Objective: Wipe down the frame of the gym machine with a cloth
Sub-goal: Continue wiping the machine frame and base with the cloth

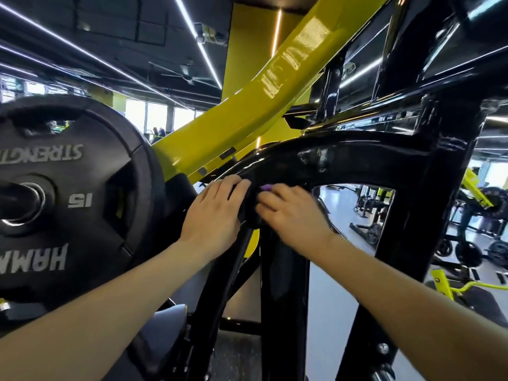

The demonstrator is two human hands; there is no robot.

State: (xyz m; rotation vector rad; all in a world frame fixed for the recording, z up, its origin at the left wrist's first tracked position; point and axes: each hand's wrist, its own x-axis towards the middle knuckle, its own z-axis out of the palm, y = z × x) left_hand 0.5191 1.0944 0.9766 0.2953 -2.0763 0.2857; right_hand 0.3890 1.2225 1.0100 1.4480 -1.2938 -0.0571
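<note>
Black plate (pixel 74 199) — "STRENGTH", "15"; hands (pixel 217 213) on frame (pixel 343 160).

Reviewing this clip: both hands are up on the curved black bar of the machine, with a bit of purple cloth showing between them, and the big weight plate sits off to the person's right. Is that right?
Not quite. The head view shows the weight plate on the person's left, not the right. The rest holds: the left hand and right hand are on the curved black bar, with a bit of purple cloth between them.

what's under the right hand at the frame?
A dark cloth against the curved black frame, with a small purple bit at the fingertips. The right hand covers most of it; the left hand rests on its other edge.
</note>
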